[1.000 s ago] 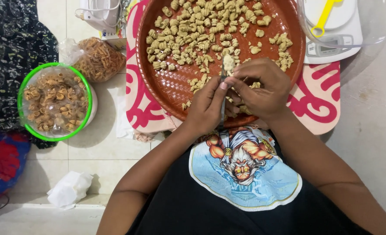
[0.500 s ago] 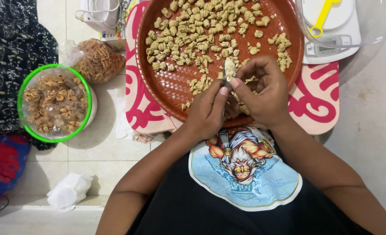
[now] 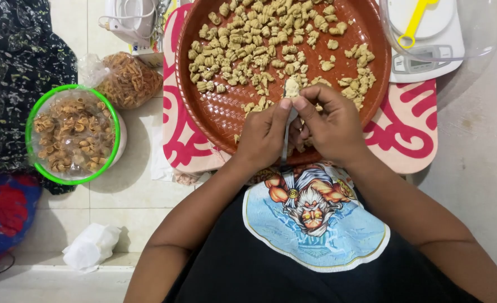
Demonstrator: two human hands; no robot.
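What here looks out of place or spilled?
Nothing looks spilled: the dough pieces all lie inside the red tray. Only a crumpled white tissue lies loose on the tiled floor, apart from the work. Both hands pinch one dough piece.

Left hand (image 3: 264,134) and right hand (image 3: 328,120) pressed together, fingertips (image 3: 285,105) pinched, forearms angling in from either side.

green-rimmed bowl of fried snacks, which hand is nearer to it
Left. The left hand sits over the brown tray's near rim, on the green-rimmed bowl's side; the right hand is beyond it, farther off.
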